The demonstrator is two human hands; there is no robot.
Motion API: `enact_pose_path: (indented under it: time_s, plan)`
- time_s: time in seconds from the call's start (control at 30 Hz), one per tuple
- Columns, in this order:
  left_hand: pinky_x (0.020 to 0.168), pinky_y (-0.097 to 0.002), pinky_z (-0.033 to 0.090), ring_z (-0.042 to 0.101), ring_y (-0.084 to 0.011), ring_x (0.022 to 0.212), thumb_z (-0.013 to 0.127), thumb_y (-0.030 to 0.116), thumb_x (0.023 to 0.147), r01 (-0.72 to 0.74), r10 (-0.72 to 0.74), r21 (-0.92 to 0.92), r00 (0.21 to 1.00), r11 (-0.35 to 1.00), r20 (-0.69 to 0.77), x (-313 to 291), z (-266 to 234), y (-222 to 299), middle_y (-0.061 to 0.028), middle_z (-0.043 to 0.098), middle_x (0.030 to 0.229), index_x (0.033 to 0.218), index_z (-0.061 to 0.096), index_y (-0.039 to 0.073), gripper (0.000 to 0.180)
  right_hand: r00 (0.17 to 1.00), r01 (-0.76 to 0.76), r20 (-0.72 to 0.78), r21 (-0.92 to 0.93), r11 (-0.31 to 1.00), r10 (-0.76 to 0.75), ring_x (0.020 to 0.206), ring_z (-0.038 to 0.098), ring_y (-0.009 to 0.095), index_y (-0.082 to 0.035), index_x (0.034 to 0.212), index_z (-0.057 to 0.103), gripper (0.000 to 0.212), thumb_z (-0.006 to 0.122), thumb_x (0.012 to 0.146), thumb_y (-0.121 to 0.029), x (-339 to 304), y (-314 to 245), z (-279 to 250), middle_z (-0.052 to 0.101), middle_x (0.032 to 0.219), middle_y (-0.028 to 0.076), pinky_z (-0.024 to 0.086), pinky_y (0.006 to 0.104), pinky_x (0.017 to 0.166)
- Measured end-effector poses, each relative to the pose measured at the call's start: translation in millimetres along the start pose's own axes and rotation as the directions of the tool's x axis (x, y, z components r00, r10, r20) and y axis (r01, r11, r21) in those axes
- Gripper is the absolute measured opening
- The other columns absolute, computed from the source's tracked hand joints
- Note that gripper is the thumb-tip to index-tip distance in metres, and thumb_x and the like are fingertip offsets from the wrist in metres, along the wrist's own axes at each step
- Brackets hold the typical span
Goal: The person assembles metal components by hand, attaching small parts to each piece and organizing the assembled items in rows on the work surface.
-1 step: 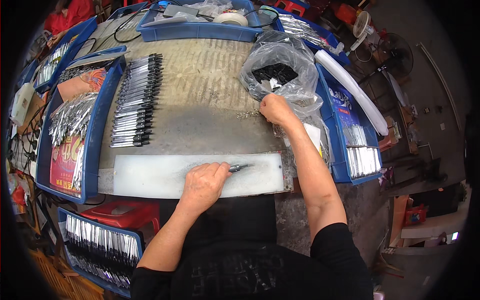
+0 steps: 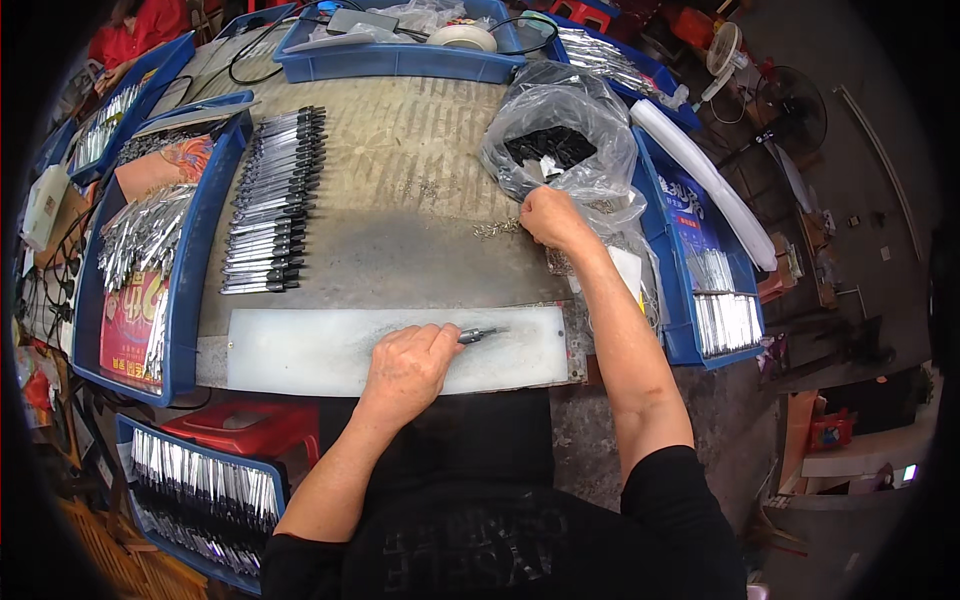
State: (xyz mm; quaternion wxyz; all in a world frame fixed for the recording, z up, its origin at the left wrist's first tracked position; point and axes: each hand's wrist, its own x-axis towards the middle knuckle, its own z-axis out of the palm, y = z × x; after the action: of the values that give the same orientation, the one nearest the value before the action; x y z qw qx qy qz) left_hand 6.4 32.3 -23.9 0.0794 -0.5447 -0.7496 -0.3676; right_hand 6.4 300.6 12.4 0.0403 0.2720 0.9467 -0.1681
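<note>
We are closing our left hand [image 2: 408,368] around a slim dark metal pen barrel [image 2: 480,334] on the white plastic board [image 2: 300,352]; our right hand [image 2: 548,217] is pinching small metal bits beside the clear plastic bag [image 2: 560,150]. Finished pens [image 2: 272,205] are lining the table [image 2: 420,150]; more remain.

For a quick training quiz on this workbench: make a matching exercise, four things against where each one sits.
Things:
1. left hand
2. right hand
3. row of dark pens
4. tape roll

Places:
A. in the blue tray at the table's far edge
B. at the clear plastic bag of black parts
C. on the white board, holding a pen
D. lined up on the table's left part

Pairs: 1-C, 2-B, 3-D, 4-A
</note>
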Motion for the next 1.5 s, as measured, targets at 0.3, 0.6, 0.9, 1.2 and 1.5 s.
enact_pose_path:
  time_s: [0.3, 0.6, 0.9, 1.2, 1.5]
  plan:
    - [0.048, -0.0357, 0.042, 0.053, -0.0239, 0.053, 0.065, 0.012, 0.073, -0.004, 0.004, -0.010, 1.000, 1.000, -0.014, 3.8, 0.9, -2.9, -0.0066, 0.048, 0.058, 0.079, 0.051, 0.005, 0.016, 0.996, -0.007, -0.086, -0.109, 0.994, -0.002, 0.079, 0.061, 0.037, 0.001, 0.074, 0.065, 0.016, 0.054, 0.064, -0.007, 13.4, 2.7, 6.9, 0.061, 0.078, 0.024, 0.047, 0.0412, 0.071]
    - [0.048, -0.0351, 0.042, 0.053, -0.0232, 0.053, 0.065, 0.012, 0.073, 0.014, -0.015, 0.003, 1.000, 1.000, 0.004, 2.7, 0.6, -2.1, -0.0061, 0.047, 0.058, 0.077, 0.050, 0.005, 0.017, 0.992, 0.080, -0.096, -0.062, 0.995, -0.086, 0.072, 0.062, 0.031, 0.008, 0.078, 0.061, 0.019, 0.052, 0.071, -0.007, -4.2, 0.3, -1.1, 0.062, 0.077, 0.025, 0.047, 0.0383, 0.065]
    - [0.049, -0.0348, 0.044, 0.054, -0.0224, 0.054, 0.064, 0.014, 0.073, 0.009, -0.009, 0.009, 1.000, 1.000, 0.001, 1.3, 0.1, -4.3, -0.0066, 0.049, 0.060, 0.078, 0.052, 0.004, 0.016, 0.934, 0.266, -0.042, 0.746, 0.611, -0.354, 0.068, 0.050, 0.008, 0.001, 0.080, 0.059, 0.011, 0.059, 0.080, -0.010, -102.2, -28.9, 20.8, 0.057, 0.073, 0.002, 0.042, 0.0236, 0.061]
    - [0.050, -0.0351, 0.044, 0.055, -0.0234, 0.056, 0.065, 0.015, 0.073, 0.010, -0.010, -0.011, 1.000, 1.000, -0.007, 1.2, 1.6, -4.4, -0.0062, 0.050, 0.062, 0.082, 0.053, 0.005, 0.017, 0.860, 0.481, -0.211, 0.640, 0.599, -0.465, 0.072, 0.052, 0.012, 0.001, 0.081, 0.060, 0.006, 0.059, 0.079, -0.005, -118.1, -37.0, 45.2, 0.058, 0.079, 0.005, 0.042, 0.0241, 0.063]
    - [0.052, -0.0348, 0.045, 0.056, -0.0217, 0.059, 0.063, 0.015, 0.074, 0.017, -0.017, 0.007, 1.000, 1.000, 0.009, 0.6, 0.1, -3.5, -0.0061, 0.050, 0.063, 0.076, 0.052, 0.005, 0.015, 0.852, 0.505, -0.237, 0.606, 0.614, -0.467, 0.072, 0.054, 0.012, 0.001, 0.080, 0.061, 0.005, 0.060, 0.076, -0.002, -121.7, -33.5, 48.0, 0.060, 0.080, 0.006, 0.043, 0.0235, 0.061]
